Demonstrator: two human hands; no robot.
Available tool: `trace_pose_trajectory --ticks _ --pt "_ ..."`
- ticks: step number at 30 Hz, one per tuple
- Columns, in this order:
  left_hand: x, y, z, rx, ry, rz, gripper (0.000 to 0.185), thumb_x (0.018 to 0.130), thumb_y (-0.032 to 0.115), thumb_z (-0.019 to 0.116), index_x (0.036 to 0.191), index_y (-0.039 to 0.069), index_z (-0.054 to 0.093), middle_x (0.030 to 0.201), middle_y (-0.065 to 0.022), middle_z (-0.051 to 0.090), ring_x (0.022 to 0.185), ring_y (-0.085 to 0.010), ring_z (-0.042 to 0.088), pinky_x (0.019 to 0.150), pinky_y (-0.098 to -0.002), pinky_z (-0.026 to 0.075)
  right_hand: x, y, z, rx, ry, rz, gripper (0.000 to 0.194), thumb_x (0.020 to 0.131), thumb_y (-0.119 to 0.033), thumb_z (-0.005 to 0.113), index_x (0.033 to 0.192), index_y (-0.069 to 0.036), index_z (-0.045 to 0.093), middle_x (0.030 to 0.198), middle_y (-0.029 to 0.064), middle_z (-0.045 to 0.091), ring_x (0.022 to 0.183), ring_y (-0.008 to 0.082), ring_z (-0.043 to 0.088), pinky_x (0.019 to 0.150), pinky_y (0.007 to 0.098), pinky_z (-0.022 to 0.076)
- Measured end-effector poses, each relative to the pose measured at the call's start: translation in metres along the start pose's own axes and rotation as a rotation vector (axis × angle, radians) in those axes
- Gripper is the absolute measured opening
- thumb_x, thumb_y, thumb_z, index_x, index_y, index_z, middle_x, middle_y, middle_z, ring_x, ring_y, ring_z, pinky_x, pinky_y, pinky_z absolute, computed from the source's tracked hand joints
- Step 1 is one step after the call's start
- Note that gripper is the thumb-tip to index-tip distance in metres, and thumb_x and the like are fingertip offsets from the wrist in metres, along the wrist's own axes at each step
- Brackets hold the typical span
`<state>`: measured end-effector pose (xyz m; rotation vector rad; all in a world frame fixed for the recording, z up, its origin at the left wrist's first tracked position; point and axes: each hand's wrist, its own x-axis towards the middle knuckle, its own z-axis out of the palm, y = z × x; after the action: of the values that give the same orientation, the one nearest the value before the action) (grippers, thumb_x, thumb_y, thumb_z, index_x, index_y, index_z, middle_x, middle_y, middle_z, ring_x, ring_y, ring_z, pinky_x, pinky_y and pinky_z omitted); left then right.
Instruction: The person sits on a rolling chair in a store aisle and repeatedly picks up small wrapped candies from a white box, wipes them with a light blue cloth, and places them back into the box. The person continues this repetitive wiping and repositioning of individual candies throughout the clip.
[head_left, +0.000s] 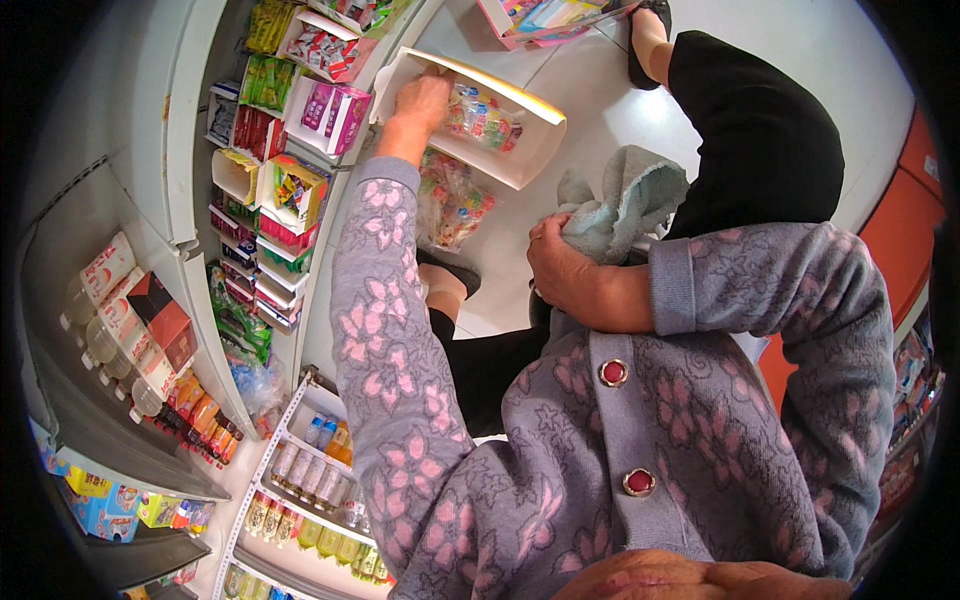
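My left hand (424, 99) reaches over the near left wall of an open white cardboard box (534, 154), its fingertips hidden against the inner side. Beside those fingers, colourful plastic-wrapped sweets (487, 124) lie in the box. Below the box, more clear bags of sweets (454, 206) rest near the floor, partly under my left forearm. My right hand (562, 262) is closed around a crumpled grey-green cloth (626, 199) in front of my waist.
Shelves with small sweet boxes (330, 116) stand at the left. Bottled drinks (304, 469) fill a rack at the lower left. Another carton with packets (536, 22) sits on the tiled floor at the top. Red-orange containers (896, 210) stand at the right. My legs are spread around the floor area.
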<state>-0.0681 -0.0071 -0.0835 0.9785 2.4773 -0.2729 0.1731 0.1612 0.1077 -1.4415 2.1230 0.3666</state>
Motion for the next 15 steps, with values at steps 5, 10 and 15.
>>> trace_pose_trajectory --ticks 5,10,15 --pt "0.001 0.001 0.005 0.163 0.065 0.047 0.040 0.093 0.016 0.056 0.132 0.018 0.058 0.134 -0.0098 0.058 0.128 -0.0317 0.054 0.096 -0.0448 0.052 0.000 0.001 0.000 -0.002 -0.011 -0.014 0.039 0.088 -0.034 0.052 0.104 -0.007 0.075 0.108 0.0192 0.066 0.106 0.0422 0.057 0.077 0.0597 0.0485" --pt "0.019 0.011 0.006 0.200 -0.123 0.061 0.048 0.090 0.012 0.057 0.137 0.018 0.056 0.145 -0.0111 0.052 0.130 -0.0305 0.052 0.099 -0.0452 0.049 0.003 0.000 0.002 0.000 -0.021 0.012 0.037 0.087 -0.032 0.053 0.103 -0.007 0.075 0.107 0.0185 0.066 0.106 0.0421 0.057 0.077 0.0597 0.0486" --pt "0.033 0.015 0.014 0.243 -0.182 0.072 0.050 0.092 0.010 0.055 0.142 0.011 0.052 0.149 -0.0133 0.049 0.135 -0.0304 0.049 0.105 -0.0466 0.044 0.009 -0.001 0.006 0.006 -0.008 0.032 0.036 0.086 -0.031 0.054 0.102 -0.007 0.076 0.105 0.0179 0.066 0.104 0.0419 0.058 0.077 0.0596 0.0486"
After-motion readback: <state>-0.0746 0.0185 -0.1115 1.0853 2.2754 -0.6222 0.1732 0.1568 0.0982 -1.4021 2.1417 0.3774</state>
